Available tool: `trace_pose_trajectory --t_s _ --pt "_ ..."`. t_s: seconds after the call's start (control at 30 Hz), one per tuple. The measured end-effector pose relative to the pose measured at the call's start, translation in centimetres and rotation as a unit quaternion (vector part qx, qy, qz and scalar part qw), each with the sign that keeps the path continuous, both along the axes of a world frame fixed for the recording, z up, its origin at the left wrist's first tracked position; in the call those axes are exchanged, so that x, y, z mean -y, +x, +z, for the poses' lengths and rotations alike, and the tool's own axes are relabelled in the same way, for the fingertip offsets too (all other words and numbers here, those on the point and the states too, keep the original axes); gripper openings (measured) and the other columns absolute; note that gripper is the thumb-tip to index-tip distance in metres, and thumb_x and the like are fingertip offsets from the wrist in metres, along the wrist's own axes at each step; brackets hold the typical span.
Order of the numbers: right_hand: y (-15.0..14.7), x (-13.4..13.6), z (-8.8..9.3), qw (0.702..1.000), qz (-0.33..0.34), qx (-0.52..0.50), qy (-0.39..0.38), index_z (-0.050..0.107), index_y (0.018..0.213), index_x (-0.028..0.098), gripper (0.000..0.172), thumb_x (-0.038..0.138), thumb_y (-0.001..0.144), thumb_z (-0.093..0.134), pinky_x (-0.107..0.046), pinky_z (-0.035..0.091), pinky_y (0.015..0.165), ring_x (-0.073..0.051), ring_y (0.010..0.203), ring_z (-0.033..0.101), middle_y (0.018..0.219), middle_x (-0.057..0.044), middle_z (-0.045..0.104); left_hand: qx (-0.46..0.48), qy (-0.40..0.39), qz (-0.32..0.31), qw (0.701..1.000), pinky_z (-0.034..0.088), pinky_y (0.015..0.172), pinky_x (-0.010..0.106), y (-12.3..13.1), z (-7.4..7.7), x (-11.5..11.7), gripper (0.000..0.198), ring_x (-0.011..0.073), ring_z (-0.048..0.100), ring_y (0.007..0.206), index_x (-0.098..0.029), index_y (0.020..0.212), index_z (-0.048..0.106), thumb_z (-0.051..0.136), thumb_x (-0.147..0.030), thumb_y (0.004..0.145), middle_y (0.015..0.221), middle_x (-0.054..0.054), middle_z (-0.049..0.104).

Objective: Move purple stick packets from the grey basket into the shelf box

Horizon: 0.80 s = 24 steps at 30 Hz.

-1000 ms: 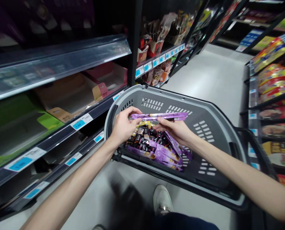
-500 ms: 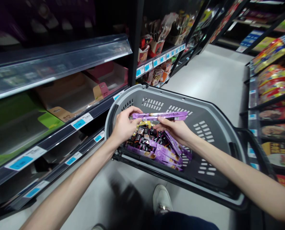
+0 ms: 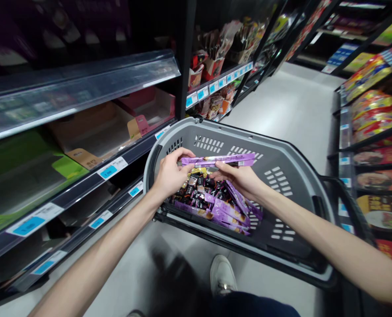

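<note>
- You hold the slim, shiny purple plastic packet (image 3: 218, 160) above the inside of the grey plastic shopping basket (image 3: 299, 193); it lies between your two hands, nearer the basket's left end than its right.
- The packet's long axis runs across you, from left to right, close to level in the head view, with its narrow side mostly towards you.
- Your left hand (image 3: 172, 174) is at the packet's left end, closed on it, thumb below and fingers curled over the top.
- Your right hand (image 3: 240, 179) is nearer the packet's middle; its thumb lies on the near side and its grip appears closed on the packet too, though the far-side contact is hidden. The packet's right end sticks out past this thumb.
- Your left forearm comes up from the lower left, with the wrist bent inward; your right forearm slants in from the lower right, over the basket's right part, with its fingers pointing left.
- Just below your hands, in the basket, small dark glossy wrapped packs (image 3: 192, 189) lie beside a loose heap of flat purple pouches (image 3: 230, 213).
</note>
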State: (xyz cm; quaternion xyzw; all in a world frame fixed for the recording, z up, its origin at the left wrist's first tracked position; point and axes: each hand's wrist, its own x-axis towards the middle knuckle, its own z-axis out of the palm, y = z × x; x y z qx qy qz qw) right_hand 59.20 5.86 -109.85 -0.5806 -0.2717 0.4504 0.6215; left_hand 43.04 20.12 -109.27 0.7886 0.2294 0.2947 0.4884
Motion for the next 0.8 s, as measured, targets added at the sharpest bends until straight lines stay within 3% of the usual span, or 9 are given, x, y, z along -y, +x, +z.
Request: trace_pose_trajectory --t_s 0.2,0.33,0.63,0.8 --pt "0.1 -0.1 -0.1 1.000 0.000 -0.004 -0.004 0.074 0.092 0.015 0.030 0.037 0.073 0.082 -0.023 0.061 0.066 -0.018 0.073 0.073 0.093 -0.011 0.075 0.001 -0.006 -0.003 1.000 0.054 0.076 0.028 0.0 -0.2 0.0 0.020 0.0193 0.064 0.095 -0.019 0.095 0.065 0.062 -0.011 0.077 0.099 0.004 0.068" --pt "0.0 -0.1 0.0 1.000 -0.004 -0.009 -0.004 0.074 0.089 0.015 0.027 0.035 0.074 0.082 -0.021 0.061 0.065 -0.015 0.067 0.071 0.085 -0.009 0.075 -0.014 0.000 -0.005 1.000 0.053 0.072 0.026 -0.2 -0.1 0.0 0.021 0.0194 0.064 0.095 -0.020 0.097 0.065 0.062 -0.014 0.078 0.099 0.003 0.068" --pt "0.1 0.0 0.1 0.999 -0.017 -0.027 -0.027 0.074 0.089 0.013 0.027 0.033 0.072 0.083 -0.021 0.062 0.065 -0.018 0.067 0.072 0.081 -0.011 0.075 -0.018 0.033 0.004 0.999 0.051 0.077 0.027 -0.1 -0.2 0.2 0.021 0.0178 0.064 0.090 -0.020 0.097 0.066 0.064 -0.012 0.078 0.097 0.002 0.070" --pt "-0.4 0.2 1.0 0.998 -0.056 -0.008 -0.039 0.074 0.094 0.014 0.017 0.021 0.078 0.075 -0.020 0.061 0.061 -0.017 0.063 0.072 0.079 -0.009 0.075 -0.008 0.073 -0.028 0.997 0.048 0.090 0.029 -0.1 0.2 0.3 0.021 0.0184 0.064 0.096 -0.017 0.101 0.065 0.065 -0.013 0.080 0.103 0.003 0.070"
